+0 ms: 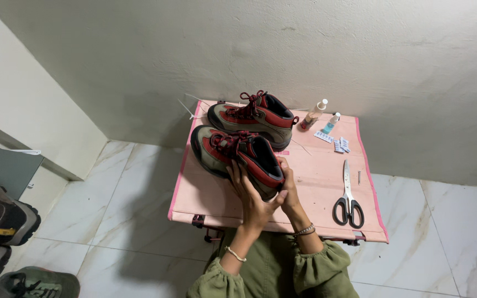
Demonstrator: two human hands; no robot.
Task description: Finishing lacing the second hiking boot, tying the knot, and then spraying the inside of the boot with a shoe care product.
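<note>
1. Your left hand [254,198] lies spread against the near side of the front shoe [237,156], fingers long and open along its red collar, palm pressed to the heel end.
2. Your right hand [289,190] cups the same shoe from the other side, fingers curled round the heel, so the shoe is clasped between both hands.
3. That front shoe, olive and red with dark red laces, rests on the pink table [316,182], toe pointing to your left, heel toward you.
4. Just behind it, touching or nearly so, stands the second shoe [252,117] of the pair, near the far edge by the wall.
5. No open container shows; two small bottles [321,116] lie at the far right of the table, contents too small to tell, with small blister packs [335,142] beside them.
6. Black-handled scissors [348,198] lie to the right, well apart from your hands.
7. More shoes [1,221] sit on the marble floor at the left.
</note>
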